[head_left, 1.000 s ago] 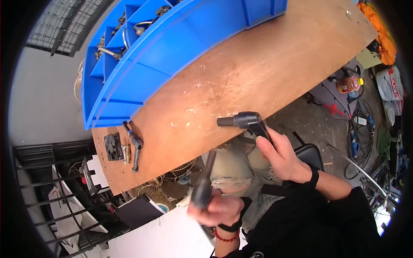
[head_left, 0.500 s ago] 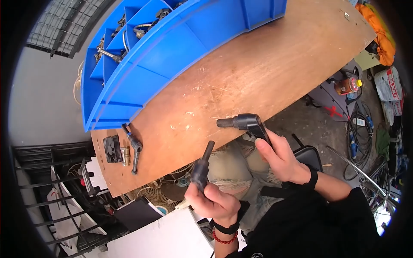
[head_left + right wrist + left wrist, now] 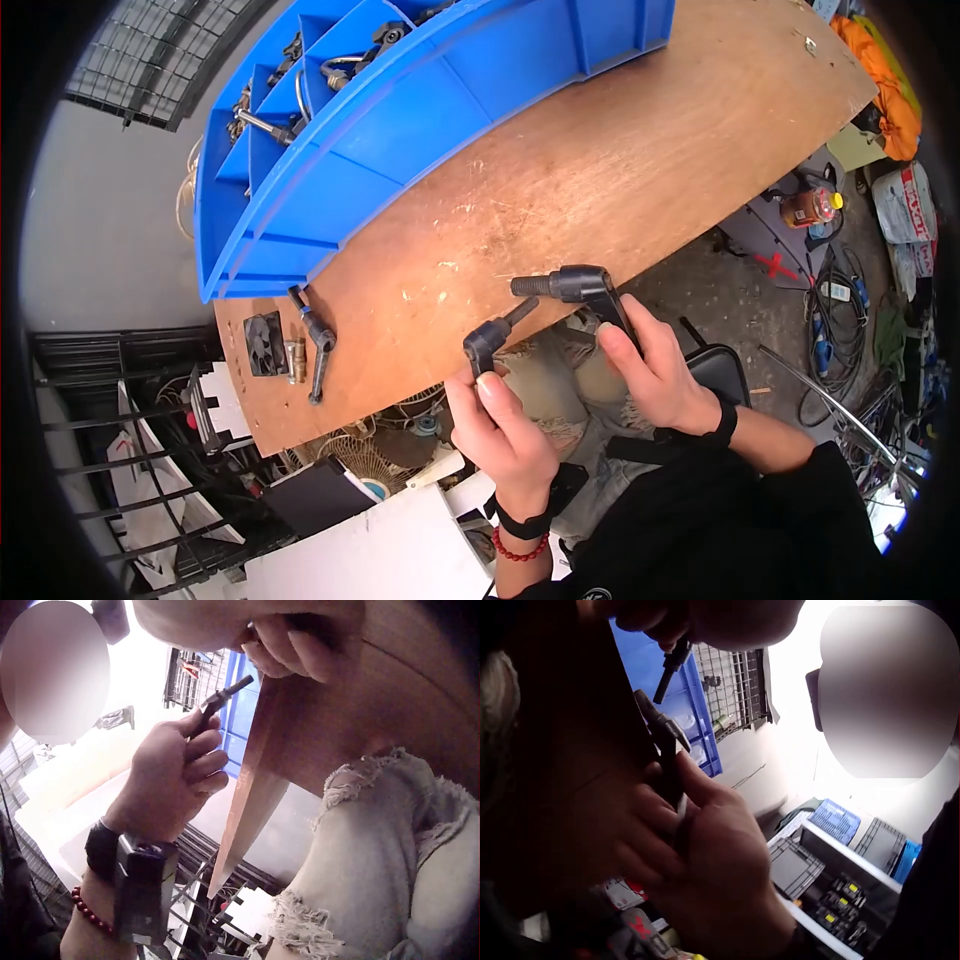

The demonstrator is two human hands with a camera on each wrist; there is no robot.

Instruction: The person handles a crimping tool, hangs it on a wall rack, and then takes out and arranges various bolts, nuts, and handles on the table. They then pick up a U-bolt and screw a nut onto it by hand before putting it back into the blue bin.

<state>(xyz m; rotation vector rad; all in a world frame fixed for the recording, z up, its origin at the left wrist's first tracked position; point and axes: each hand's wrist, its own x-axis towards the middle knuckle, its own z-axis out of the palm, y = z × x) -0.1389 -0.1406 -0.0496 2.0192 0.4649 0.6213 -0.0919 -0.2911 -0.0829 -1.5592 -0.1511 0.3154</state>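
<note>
In the head view my left hand pinches the arm of a black clamping lever with thumb and fingers, its stud pointing up and right. My right hand grips a larger black lever, whose thick threaded stud points left. The two levers are close together near the table's front edge, the smaller one lower. In the right wrist view my left hand curls round the small lever's handle. The left wrist view shows my right hand round the large lever.
A blue compartment bin with metal parts stands on the wooden table. At the table's left end lie another black lever, a brass-coloured fitting and a small black fan. A bottle and cables are at the right.
My left hand has moved up towards the right hand, and its lever has turned so that the stud tilts more to the right. The right hand has hardly moved.
</note>
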